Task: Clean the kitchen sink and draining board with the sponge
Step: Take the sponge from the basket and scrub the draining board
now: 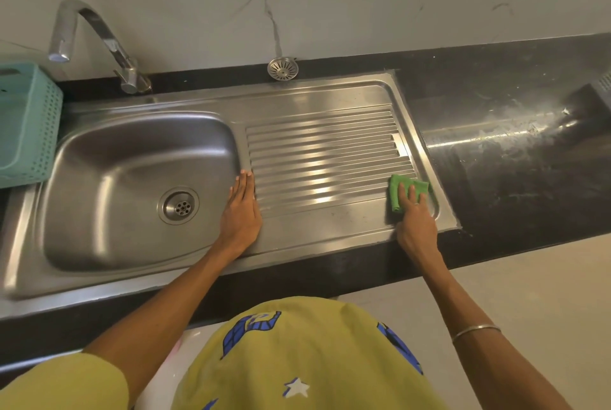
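A stainless steel sink (109,158) with a round drain (178,205) lies at the left, and its ribbed draining board (324,151) runs to the right. A green sponge (398,189) sits on the board's near right corner. My right hand (415,217) lies on top of it with straight fingers, pressing it onto the steel. My left hand (243,208) rests flat, fingers straight, on the strip between the basin and the board's ribs.
A curved tap (96,39) stands behind the basin. A teal perforated basket (29,122) sits at the far left edge. A loose metal strainer (282,68) leans at the marble wall. Black countertop (502,131), streaked and wet, extends right.
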